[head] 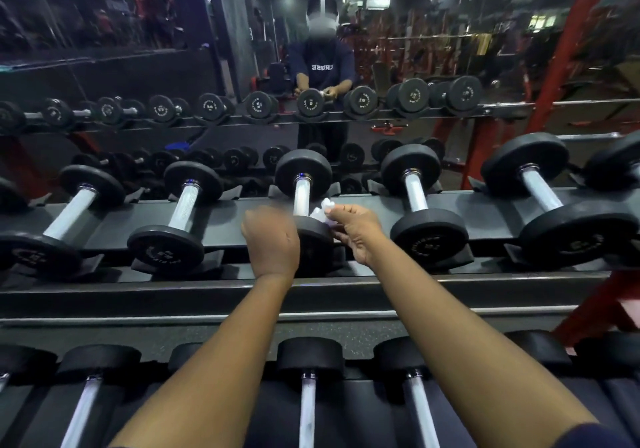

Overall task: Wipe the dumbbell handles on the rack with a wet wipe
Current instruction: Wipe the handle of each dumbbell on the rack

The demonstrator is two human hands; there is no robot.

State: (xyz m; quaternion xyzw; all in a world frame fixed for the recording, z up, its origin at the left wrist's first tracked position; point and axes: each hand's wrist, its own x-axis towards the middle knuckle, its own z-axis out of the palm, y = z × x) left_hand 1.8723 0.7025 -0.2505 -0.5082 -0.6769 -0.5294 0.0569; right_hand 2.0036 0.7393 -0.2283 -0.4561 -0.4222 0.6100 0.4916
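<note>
Black rack [346, 295] carries a dumbbell [304, 174] at twelve o'clock, its handle [301, 193] upright in frame. Left hand [272, 240], blurred, grip unclear. Right hand [356, 228] pinches a white wipe [321, 208] beside the handle.

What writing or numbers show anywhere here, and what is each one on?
"CRUSE", mirror-reversed: on the dark shirt of the person reflected in the mirror.
Ring lettering and a number on the near dumbbell end caps: too dim and blurred to read.
Lettering on the reflected dumbbell ends: too small and reversed to read.
</note>
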